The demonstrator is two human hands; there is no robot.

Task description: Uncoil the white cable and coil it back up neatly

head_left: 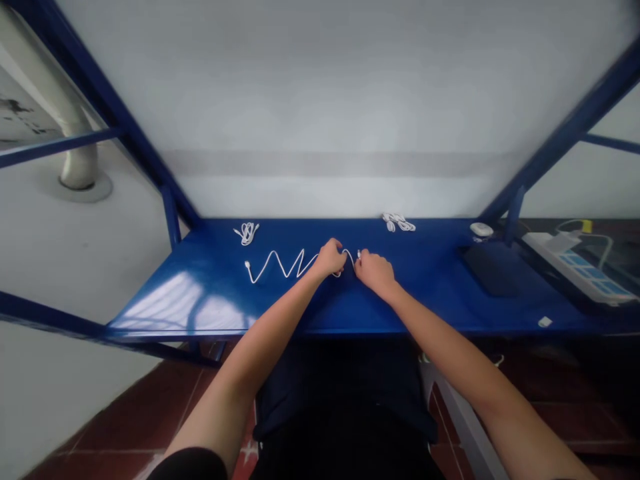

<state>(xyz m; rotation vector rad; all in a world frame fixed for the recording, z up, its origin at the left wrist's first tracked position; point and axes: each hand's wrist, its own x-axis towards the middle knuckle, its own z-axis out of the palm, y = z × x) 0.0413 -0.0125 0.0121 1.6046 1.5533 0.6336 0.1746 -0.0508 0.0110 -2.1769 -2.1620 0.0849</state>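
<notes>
Right hand (376, 270) grips one end of the white cable (302, 251), which zigzags leftward past the pinching left hand (330, 257).

My blue shelf (425, 293) looks like smooth, glossy painted metal; the cable (291, 270) I handle has a smooth white plastic jacket, the wall (340, 100) matt.

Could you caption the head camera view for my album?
Two hands spread a zigzag white cable on a blue table.
</notes>
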